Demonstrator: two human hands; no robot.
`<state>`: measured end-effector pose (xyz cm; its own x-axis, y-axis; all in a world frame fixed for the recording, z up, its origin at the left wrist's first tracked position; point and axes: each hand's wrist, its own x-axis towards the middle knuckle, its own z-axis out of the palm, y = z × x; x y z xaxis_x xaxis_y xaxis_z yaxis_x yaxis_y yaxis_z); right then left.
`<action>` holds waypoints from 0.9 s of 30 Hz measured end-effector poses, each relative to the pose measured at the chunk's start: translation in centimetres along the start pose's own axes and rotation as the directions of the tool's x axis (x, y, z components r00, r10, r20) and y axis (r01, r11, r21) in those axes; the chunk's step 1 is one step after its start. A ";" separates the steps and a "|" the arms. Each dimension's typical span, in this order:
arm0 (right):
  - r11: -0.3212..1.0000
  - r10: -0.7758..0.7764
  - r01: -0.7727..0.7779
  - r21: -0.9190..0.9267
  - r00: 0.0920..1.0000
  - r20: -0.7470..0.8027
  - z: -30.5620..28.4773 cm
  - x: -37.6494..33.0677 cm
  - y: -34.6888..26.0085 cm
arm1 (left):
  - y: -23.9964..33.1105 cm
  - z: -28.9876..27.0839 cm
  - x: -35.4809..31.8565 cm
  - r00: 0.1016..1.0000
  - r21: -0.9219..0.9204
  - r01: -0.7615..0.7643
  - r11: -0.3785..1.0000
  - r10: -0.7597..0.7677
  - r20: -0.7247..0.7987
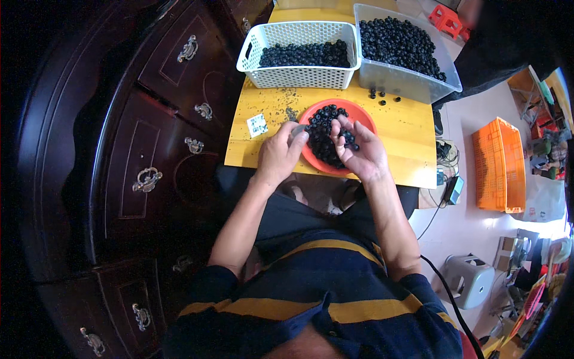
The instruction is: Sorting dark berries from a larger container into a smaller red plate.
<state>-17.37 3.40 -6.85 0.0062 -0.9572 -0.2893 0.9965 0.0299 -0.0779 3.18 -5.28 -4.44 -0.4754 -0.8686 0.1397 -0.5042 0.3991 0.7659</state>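
A round red plate [369, 119] on the yellow table carries a heap of small black round pieces [326, 146], some showing a hole in the middle. At its left rim my left hand [280, 154] is closed, thumb against fingers, with a small black round piece [307, 128] at the fingertips. Something greyish shows beside the thumb, too small to make out. Over the plate's right side, my right hand [363, 152] is turned palm up with its fingers loosely curled and apart. Black pieces show by its fingers; whether any rest in the palm I cannot tell.
Behind the plate stand a white perforated basket [299, 78] and a translucent bin [397, 81], both holding many black pieces. Several loose pieces [382, 102] and dark crumbs lie on the table [406, 143], near a white patterned card [257, 125]. Dark drawers [161, 149] stand close left.
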 end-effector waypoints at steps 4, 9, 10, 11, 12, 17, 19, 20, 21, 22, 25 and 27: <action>1.000 -0.003 0.003 0.009 0.998 -0.058 1.2 -2.5 1.9 | 3.4 -1.0 -1.0 0.984 -0.119 -0.156 0.981 0.165 0.069; 0.999 0.040 -0.040 0.003 0.999 -0.001 1.8 -3.7 3.0 | 6.0 -0.5 -2.0 0.956 -0.082 -0.271 0.959 0.278 0.093; 0.999 0.051 -0.051 0.000 0.999 0.013 1.8 -3.7 3.2 | 6.4 -0.4 -2.1 0.957 -0.051 -0.256 0.965 0.261 0.128; 0.998 0.060 -0.059 -0.007 0.997 0.050 1.8 -3.8 3.4 | 6.1 -0.1 -2.2 0.955 0.007 -0.276 0.961 0.274 0.118; 0.998 0.064 -0.064 0.000 0.996 0.056 1.7 -3.8 3.5 | 6.0 0.2 -2.3 0.955 0.017 -0.276 0.961 0.272 0.120; 0.997 0.012 -0.010 -0.073 1.000 0.026 1.5 -4.4 3.7 | 6.2 0.5 -2.2 0.965 0.100 -0.227 0.969 0.209 0.159; 0.996 -0.016 0.015 -0.088 1.000 -0.006 1.4 -4.4 3.7 | 6.5 0.8 -2.2 0.963 0.060 -0.212 0.976 0.198 0.181; 0.997 -0.015 0.015 -0.079 1.000 0.001 1.5 -4.3 3.7 | 6.4 0.8 -2.2 0.962 0.070 -0.215 0.974 0.199 0.184; 0.994 -0.021 0.023 -0.107 1.000 0.015 1.5 -4.3 3.8 | 6.2 0.8 -2.2 0.967 0.008 -0.201 0.979 0.197 0.160; 0.990 -0.031 0.034 -0.138 0.999 0.024 1.6 -4.5 3.7 | 6.0 1.1 -2.2 0.971 -0.061 -0.187 0.980 0.194 0.137; 0.998 0.001 0.000 -0.062 1.000 0.017 2.1 -4.5 3.9 | 4.7 0.8 -2.2 0.981 -0.229 -0.144 0.963 0.170 0.097; 0.991 -0.012 0.004 -0.133 0.998 -0.062 2.8 -4.9 4.4 | 3.6 1.4 -2.1 0.990 -0.488 -0.059 0.871 0.115 0.086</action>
<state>-12.77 7.44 -3.13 -0.0115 -0.9377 -0.3473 0.9765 0.0642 -0.2056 1.36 -1.57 -2.88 -0.5907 -0.7882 0.1726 -0.0594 0.2559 0.9649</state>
